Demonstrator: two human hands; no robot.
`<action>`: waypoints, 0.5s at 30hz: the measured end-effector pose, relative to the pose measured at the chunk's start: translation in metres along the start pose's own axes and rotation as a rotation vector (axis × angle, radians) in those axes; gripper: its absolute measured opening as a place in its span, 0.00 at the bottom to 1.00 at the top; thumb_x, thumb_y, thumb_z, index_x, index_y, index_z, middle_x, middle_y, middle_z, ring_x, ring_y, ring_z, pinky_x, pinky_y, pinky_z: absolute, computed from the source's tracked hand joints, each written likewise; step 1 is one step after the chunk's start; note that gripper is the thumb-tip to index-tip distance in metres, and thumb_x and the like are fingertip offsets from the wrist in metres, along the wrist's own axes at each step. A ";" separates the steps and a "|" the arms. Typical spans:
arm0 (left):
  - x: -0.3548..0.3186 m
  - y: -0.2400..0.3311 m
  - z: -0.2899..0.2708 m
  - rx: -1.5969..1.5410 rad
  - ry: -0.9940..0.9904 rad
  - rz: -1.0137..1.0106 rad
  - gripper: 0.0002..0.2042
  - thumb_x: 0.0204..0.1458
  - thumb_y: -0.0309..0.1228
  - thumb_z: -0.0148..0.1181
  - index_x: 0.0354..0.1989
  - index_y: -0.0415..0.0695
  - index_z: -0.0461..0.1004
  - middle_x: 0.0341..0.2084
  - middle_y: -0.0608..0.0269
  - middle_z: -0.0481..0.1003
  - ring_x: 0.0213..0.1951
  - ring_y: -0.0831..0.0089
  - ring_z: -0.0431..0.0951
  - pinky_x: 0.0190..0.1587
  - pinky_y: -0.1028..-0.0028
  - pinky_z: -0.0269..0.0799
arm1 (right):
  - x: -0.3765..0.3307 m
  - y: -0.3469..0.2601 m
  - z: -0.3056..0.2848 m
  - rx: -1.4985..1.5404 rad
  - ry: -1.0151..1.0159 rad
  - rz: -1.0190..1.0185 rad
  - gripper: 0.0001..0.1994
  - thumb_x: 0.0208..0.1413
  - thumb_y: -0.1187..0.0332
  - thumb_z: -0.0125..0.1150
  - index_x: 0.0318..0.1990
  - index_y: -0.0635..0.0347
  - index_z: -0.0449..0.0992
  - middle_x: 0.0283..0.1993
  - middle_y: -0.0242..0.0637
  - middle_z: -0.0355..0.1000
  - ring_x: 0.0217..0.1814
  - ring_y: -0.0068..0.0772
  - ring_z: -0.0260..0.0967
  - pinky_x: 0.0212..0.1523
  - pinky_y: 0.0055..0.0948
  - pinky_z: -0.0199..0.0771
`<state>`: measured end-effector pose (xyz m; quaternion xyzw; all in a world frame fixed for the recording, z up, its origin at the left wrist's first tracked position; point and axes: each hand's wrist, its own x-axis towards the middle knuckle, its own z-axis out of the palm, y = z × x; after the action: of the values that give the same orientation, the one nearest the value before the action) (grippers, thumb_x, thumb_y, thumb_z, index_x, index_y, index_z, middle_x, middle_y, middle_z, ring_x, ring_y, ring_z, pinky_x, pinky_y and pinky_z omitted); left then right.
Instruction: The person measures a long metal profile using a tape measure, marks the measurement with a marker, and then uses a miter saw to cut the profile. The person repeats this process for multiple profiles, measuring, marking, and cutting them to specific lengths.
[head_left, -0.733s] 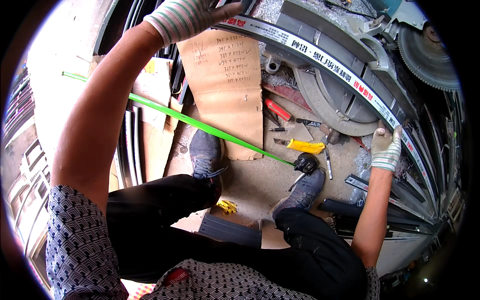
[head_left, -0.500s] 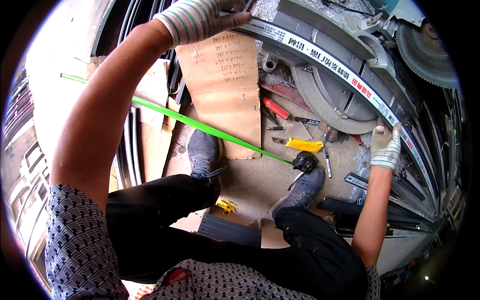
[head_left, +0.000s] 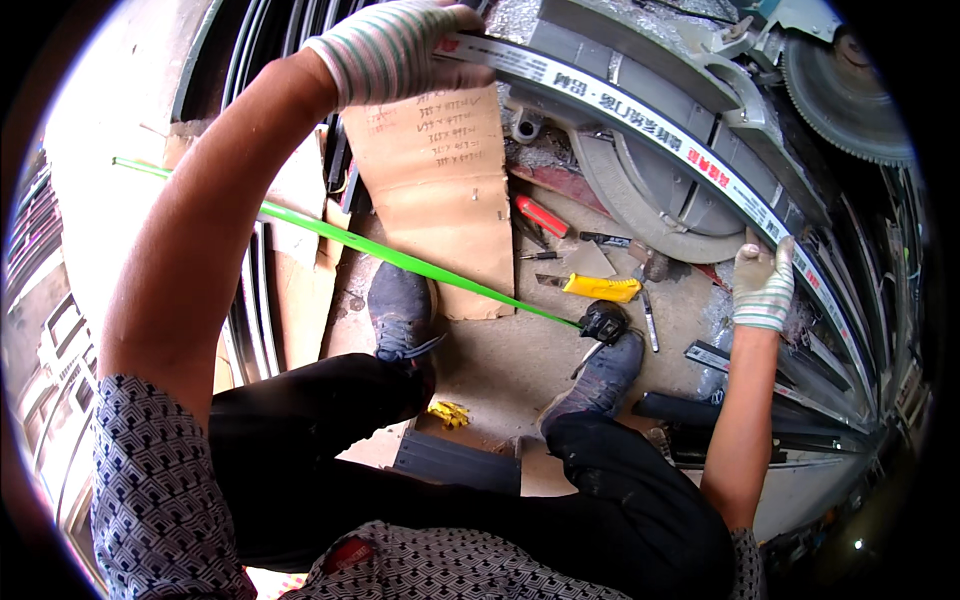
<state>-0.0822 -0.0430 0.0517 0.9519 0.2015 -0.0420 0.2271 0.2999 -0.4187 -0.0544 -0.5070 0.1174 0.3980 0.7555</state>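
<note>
A long metal profile (head_left: 625,116), wrapped in white printed film, lies across the bed of a mitre saw (head_left: 685,178). My left hand (head_left: 385,58), in a striped knit glove, grips its left part, with the profile passing between thumb and fingers. Farther right, my gloved right hand (head_left: 762,288) holds the profile from the near edge, fingertips curled at its side. The saw's toothed round blade (head_left: 845,105) stands raised beyond the profile at the upper right. Part of the left fingers is cut off by the picture's top edge.
A tape measure (head_left: 604,322) rests by my right shoe, its green blade (head_left: 400,258) drawn out leftward. Handwritten cardboard (head_left: 440,215) lies before my left shoe. On the floor are a yellow utility knife (head_left: 604,289), a red-handled tool (head_left: 543,216) and a marker (head_left: 650,322).
My left thumb sits lower against the profile, and more of the film shows between thumb and fingers. The whole view has shifted slightly. My right hand keeps its place on the profile.
</note>
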 end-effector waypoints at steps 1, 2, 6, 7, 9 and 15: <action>-0.003 -0.002 0.006 0.026 -0.003 -0.002 0.28 0.54 0.45 0.72 0.59 0.41 0.73 0.47 0.53 0.78 0.52 0.56 0.80 0.56 0.62 0.77 | -0.002 0.005 0.004 -0.058 0.001 -0.001 0.20 0.69 0.54 0.57 0.61 0.56 0.73 0.61 0.40 0.75 0.60 0.38 0.71 0.38 0.24 0.72; -0.002 -0.005 0.013 0.080 0.003 -0.050 0.28 0.53 0.44 0.73 0.58 0.42 0.73 0.44 0.52 0.77 0.49 0.54 0.79 0.53 0.61 0.75 | -0.002 0.006 0.005 -0.062 -0.020 -0.004 0.20 0.69 0.54 0.58 0.61 0.55 0.72 0.61 0.40 0.75 0.60 0.38 0.71 0.38 0.24 0.72; 0.005 -0.003 0.020 0.180 -0.039 -0.030 0.27 0.52 0.44 0.73 0.56 0.42 0.74 0.44 0.51 0.77 0.49 0.52 0.78 0.54 0.61 0.74 | -0.010 0.020 0.017 -0.098 0.030 -0.014 0.21 0.68 0.54 0.60 0.62 0.52 0.70 0.59 0.38 0.75 0.60 0.37 0.71 0.39 0.23 0.71; 0.007 -0.002 0.020 0.164 -0.050 -0.022 0.27 0.51 0.43 0.73 0.55 0.41 0.74 0.42 0.50 0.78 0.47 0.51 0.79 0.52 0.61 0.75 | -0.013 0.024 0.021 -0.099 0.050 -0.018 0.21 0.68 0.54 0.61 0.62 0.51 0.70 0.58 0.38 0.75 0.59 0.37 0.71 0.39 0.23 0.71; 0.008 -0.001 0.021 0.170 -0.085 -0.059 0.26 0.51 0.41 0.74 0.54 0.41 0.74 0.39 0.49 0.79 0.44 0.50 0.80 0.50 0.60 0.76 | -0.016 0.027 0.025 -0.112 0.041 -0.003 0.19 0.68 0.54 0.60 0.60 0.50 0.70 0.56 0.36 0.76 0.57 0.37 0.73 0.39 0.24 0.71; 0.005 -0.009 0.023 0.242 -0.116 -0.104 0.18 0.54 0.35 0.71 0.48 0.41 0.74 0.36 0.51 0.78 0.39 0.54 0.80 0.46 0.61 0.77 | -0.027 0.032 0.040 -0.159 0.055 0.053 0.23 0.65 0.52 0.63 0.60 0.56 0.70 0.58 0.43 0.73 0.62 0.42 0.71 0.41 0.25 0.78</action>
<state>-0.0806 -0.0443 0.0269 0.9565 0.2307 -0.1326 0.1193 0.2499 -0.3923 -0.0416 -0.5728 0.1197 0.4119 0.6985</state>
